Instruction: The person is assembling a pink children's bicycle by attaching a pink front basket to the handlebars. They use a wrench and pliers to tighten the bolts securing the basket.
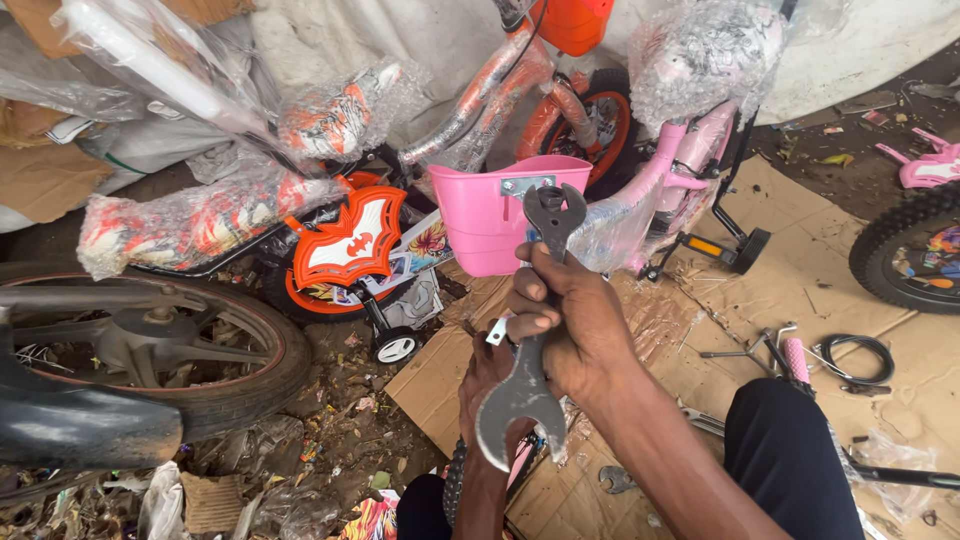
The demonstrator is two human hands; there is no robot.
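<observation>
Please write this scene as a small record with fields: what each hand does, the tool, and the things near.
Place: cardboard sheets on littered ground
Right hand: closed around the middle of a double-ended open spanner, held upright
Left hand: behind the spanner's lower end, on a small metal part; its grip is partly hidden
In front: pink basket on a wrapped pink child's bicycle
Left of it: orange child's bicycle with a bat-shaped plate
Far left: large dark wheel
</observation>
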